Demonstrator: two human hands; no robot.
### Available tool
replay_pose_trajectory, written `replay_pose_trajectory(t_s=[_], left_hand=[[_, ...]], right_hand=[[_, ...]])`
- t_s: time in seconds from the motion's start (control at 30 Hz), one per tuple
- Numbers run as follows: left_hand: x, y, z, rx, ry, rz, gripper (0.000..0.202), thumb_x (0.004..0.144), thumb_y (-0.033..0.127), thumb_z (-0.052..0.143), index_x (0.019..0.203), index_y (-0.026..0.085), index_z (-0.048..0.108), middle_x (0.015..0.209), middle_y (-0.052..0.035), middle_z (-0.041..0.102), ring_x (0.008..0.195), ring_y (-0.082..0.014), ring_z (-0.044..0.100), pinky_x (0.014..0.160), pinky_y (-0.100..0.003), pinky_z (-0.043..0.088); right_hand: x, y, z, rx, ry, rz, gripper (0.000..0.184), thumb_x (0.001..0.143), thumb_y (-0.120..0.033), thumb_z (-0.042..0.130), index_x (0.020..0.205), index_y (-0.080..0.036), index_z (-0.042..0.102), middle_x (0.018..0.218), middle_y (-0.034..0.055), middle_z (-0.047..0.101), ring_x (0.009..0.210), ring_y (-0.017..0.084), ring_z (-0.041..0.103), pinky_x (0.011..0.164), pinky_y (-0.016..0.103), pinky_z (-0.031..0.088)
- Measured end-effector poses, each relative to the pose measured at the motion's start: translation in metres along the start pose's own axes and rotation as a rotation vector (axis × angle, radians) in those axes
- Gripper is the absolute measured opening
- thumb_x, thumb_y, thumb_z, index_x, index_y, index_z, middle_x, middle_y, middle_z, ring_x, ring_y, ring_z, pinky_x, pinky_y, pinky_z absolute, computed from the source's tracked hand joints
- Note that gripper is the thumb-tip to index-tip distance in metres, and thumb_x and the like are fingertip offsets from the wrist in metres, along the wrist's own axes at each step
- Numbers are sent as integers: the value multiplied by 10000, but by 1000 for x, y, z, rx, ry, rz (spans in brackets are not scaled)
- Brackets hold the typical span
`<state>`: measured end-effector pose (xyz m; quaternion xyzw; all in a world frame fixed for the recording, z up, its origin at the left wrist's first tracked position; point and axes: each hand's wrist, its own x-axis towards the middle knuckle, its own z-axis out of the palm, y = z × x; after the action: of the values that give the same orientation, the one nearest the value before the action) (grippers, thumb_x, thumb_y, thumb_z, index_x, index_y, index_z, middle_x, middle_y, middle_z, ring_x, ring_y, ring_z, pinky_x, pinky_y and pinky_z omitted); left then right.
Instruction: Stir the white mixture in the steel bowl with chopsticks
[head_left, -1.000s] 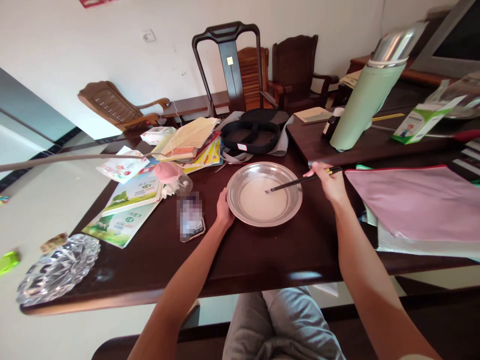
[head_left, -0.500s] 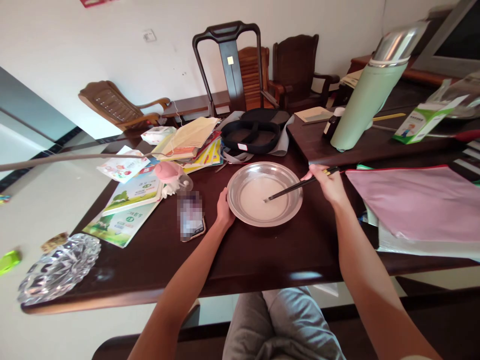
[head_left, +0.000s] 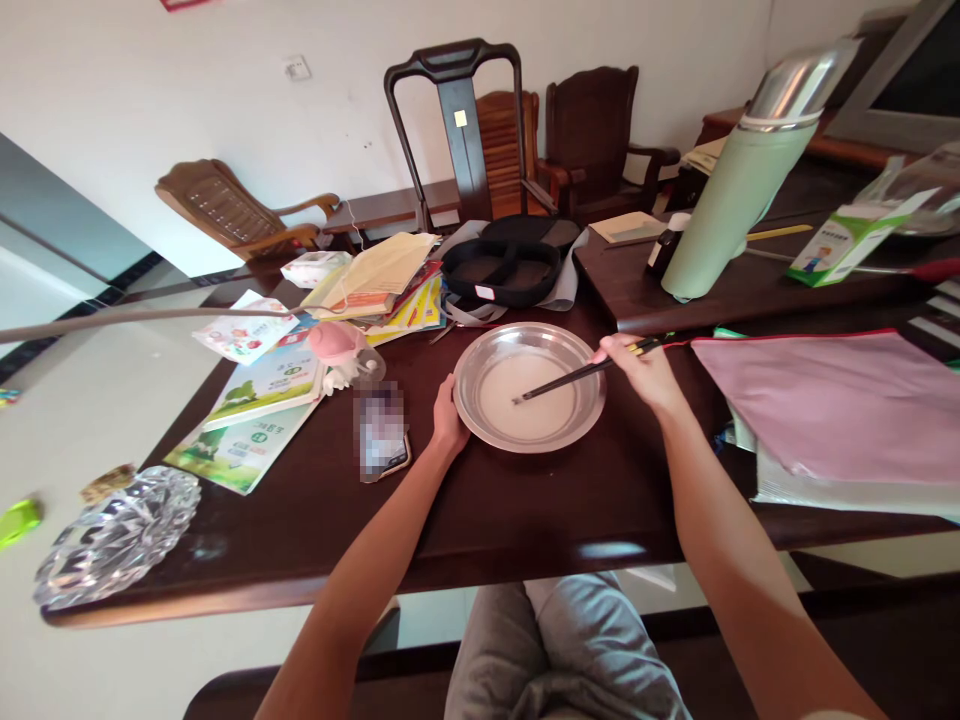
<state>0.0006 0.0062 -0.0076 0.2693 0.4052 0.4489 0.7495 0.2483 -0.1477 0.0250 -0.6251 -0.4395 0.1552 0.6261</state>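
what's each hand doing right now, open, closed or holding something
Left hand: against the metal bowl's left side; fingers partly hidden, so grip cannot be told.
Right hand: closed, holding black chopsticks.

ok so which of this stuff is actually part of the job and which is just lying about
Seem part of the job:
- metal bowl with whitish contents, left hand at its side
- black chopsticks, in the right hand, tips inside the bowl

Apparently just lying about:
- phone
- booklets
- glass dish
- green flask
- pink pouch
- black case
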Motion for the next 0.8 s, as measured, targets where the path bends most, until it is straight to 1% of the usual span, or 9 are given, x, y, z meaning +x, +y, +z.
replay_pose_trajectory(t_s=[0.1,0.17,0.27,0.37,0.43,0.5,0.57,0.7,0.8], left_hand=[[1,-1,-1,7,-11,-4,312,801,429,842,710,199,652,686,18,667,687,-164,620,772,-293,540],[1,-1,-1,9,-16,-1,322,795,439,846,708,201,649,681,20,664,687,-167,625,768,-293,542],[1,-1,-1,16,-21,2,332,794,450,844,701,201,645,671,21,663,674,-165,621,760,-293,546],[1,-1,-1,17,-22,-2,322,803,446,832,700,200,651,666,21,663,686,-168,631,768,-291,553],[1,-1,-1,13,-25,-5,312,803,443,833,709,202,659,669,19,666,713,-176,652,780,-288,555],[1,-1,-1,10,-27,-3,310,798,440,841,714,202,662,679,17,673,724,-179,661,783,-285,553],[1,-1,-1,9,-25,4,318,792,435,852,707,202,654,682,19,674,711,-175,654,775,-285,547],[-1,0,1,8,-12,-2,337,793,443,850,687,207,634,660,21,657,700,-181,643,777,-302,548],[-2,0,2,21,1,11,347,788,439,851,673,212,614,643,29,638,697,-180,633,764,-297,542]], right_hand=[[0,-1,4,-48,-32,-26,548,817,-796,718,722,-261,791,820,48,825,848,261,763,852,389,575],[1,1,0,-65,69,-28,536,831,-781,712,723,-262,789,793,43,815,819,252,752,858,391,574],[3,3,-8,-15,205,-6,564,843,-781,699,623,-263,734,665,34,761,721,237,729,862,400,575],[2,1,-6,37,114,24,587,820,-804,707,589,-264,716,628,34,744,698,242,735,834,401,581],[0,-2,-1,21,-1,26,576,803,-813,718,631,-264,749,690,44,779,764,259,760,833,399,584],[0,-4,3,-16,-43,6,566,793,-819,724,685,-266,779,773,50,813,833,271,771,853,403,582],[1,-3,2,-49,13,-10,569,791,-827,718,711,-267,787,802,50,821,840,272,766,873,414,581],[3,1,-8,-7,189,11,598,807,-836,691,612,-271,718,659,43,756,734,267,746,874,438,589],[2,0,-5,20,95,28,598,807,-828,699,586,-272,699,645,49,749,727,271,747,853,434,598]])
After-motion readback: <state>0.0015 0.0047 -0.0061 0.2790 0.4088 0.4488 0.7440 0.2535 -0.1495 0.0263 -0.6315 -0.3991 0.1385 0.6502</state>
